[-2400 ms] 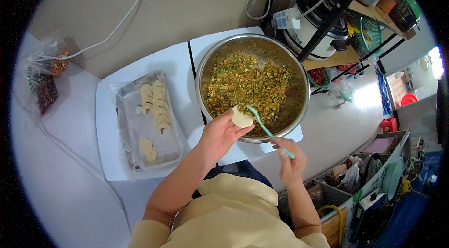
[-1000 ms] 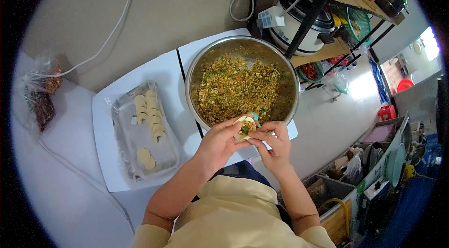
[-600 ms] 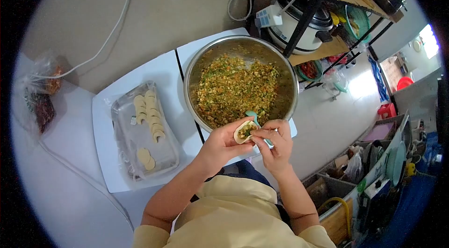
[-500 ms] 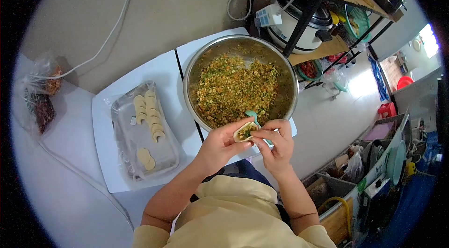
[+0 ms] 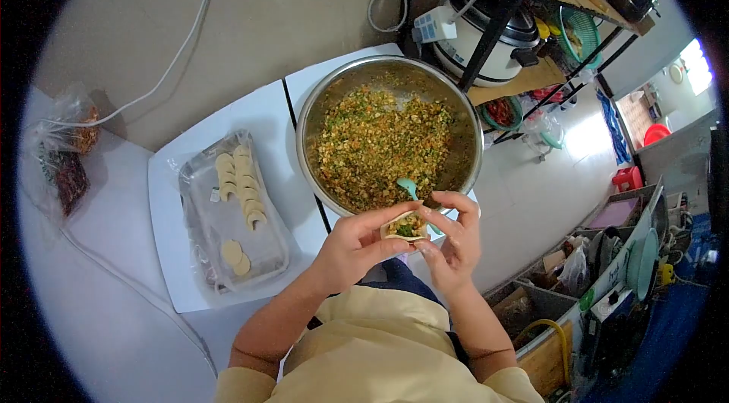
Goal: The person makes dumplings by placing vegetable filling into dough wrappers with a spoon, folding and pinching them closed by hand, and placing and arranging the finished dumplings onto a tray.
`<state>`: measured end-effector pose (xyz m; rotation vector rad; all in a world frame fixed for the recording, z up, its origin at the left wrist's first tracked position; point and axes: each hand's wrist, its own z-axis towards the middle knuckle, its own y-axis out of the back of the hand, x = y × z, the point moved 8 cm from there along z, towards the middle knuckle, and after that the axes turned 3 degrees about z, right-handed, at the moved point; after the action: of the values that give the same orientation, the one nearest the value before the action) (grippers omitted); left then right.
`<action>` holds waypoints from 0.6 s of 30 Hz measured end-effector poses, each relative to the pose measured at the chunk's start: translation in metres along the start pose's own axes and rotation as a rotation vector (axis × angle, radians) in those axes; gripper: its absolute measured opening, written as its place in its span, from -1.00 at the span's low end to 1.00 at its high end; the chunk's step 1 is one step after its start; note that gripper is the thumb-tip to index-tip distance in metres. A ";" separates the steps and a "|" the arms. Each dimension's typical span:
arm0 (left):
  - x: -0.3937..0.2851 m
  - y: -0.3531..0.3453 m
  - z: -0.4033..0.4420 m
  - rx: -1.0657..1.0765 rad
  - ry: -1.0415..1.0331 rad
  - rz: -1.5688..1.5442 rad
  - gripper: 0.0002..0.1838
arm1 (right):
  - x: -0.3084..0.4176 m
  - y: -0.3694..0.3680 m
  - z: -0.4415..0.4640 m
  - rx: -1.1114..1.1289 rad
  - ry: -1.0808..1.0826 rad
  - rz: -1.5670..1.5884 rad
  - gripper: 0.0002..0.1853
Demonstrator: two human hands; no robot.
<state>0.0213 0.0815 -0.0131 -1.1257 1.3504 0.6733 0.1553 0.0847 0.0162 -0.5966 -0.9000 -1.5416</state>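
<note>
Between my two hands, just off the near rim of the large steel bowl (image 5: 305, 151), is a dumpling wrapper (image 5: 404, 227) with chopped filling showing in its middle. My left hand (image 5: 353, 245) grips its left edge between thumb and fingers. On the other side, my right hand (image 5: 453, 240) pinches the wrapper's right edge with thumb and fingertips. Chopped green, orange and yellow filling (image 5: 383, 145) lies in the bowl. A light-green spoon (image 5: 408, 186) rests at the near rim, its handle partly behind my right hand.
To the left, a plastic-lined metal tray (image 5: 216, 232) bears folded dumplings (image 5: 244, 183) in rows and two flat wrappers (image 5: 235, 257). A rack with a rice cooker (image 5: 486, 53) stands at the back right. Plastic bags (image 5: 68, 160) hang at the left, near a white cable (image 5: 171, 69).
My hands have brought the wrapper slightly lower and closer to me. My right fingers have shifted from over the filling to the wrapper's edge, and the wrapper's sides stand more raised.
</note>
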 end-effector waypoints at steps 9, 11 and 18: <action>0.005 -0.004 0.000 -0.042 0.006 -0.029 -0.51 | -0.003 -0.003 -0.004 0.034 0.028 -0.089 -0.74; 0.002 -0.001 -0.001 -0.111 -0.033 0.128 -0.57 | -0.001 -0.004 -0.003 0.027 0.024 -0.114 -0.76; 0.002 0.002 -0.004 -0.230 -0.080 0.095 -0.63 | -0.004 -0.005 -0.002 -0.119 -0.099 0.091 -0.74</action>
<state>0.0181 0.0788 -0.0148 -1.2089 1.2873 0.9523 0.1513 0.0859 0.0106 -0.7947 -0.8475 -1.5010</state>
